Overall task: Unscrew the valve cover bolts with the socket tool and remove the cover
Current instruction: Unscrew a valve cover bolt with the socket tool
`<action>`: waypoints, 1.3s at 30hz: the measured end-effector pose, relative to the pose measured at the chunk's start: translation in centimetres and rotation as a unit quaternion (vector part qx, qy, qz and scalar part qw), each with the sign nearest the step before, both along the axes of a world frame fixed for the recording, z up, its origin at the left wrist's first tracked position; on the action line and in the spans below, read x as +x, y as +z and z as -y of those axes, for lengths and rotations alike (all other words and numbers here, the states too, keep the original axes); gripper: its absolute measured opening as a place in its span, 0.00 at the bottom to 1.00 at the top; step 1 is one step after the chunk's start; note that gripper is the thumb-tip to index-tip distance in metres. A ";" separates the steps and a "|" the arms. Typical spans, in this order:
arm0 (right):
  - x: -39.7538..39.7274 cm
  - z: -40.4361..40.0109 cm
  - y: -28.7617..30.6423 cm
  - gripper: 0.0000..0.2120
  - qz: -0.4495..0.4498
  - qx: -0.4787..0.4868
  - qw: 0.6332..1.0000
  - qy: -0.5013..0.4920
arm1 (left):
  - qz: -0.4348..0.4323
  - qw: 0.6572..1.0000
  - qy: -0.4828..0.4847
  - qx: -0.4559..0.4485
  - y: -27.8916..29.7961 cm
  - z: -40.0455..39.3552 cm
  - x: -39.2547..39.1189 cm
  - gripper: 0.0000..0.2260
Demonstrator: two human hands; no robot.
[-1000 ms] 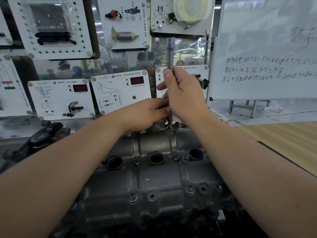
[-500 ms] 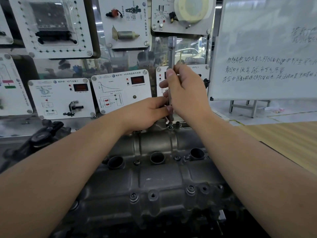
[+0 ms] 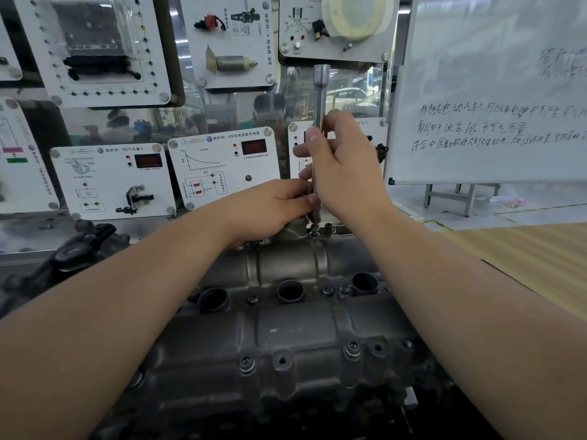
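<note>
Socket tool (image 3: 320, 90) now raised slightly; bolt (image 3: 314, 231) showing beneath.

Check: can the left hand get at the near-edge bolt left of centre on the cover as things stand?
Probably yes. That bolt sits exposed on the cover with nothing over it. But the left hand is pinching the tool low at the far edge, so it must let go and pull back first.
</note>
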State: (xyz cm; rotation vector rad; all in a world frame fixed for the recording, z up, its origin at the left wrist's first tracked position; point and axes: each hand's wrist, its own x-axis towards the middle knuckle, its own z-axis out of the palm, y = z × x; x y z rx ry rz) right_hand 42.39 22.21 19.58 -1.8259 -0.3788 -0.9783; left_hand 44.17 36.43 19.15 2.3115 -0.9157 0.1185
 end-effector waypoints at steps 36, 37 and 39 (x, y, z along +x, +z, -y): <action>-0.1 -0.2 -0.1 0.08 -0.002 -0.029 1.000 -0.006 | -0.002 1.000 -0.007 0.008 0.2 -0.1 0.2 0.13; -0.1 -0.2 -0.1 0.06 0.000 -0.023 1.000 -0.001 | -0.001 1.000 -0.005 0.007 0.1 -0.1 0.2 0.13; -0.2 -0.1 -0.2 0.04 0.006 -0.018 1.000 -0.001 | 0.002 1.000 0.000 0.008 0.1 -0.1 0.3 0.13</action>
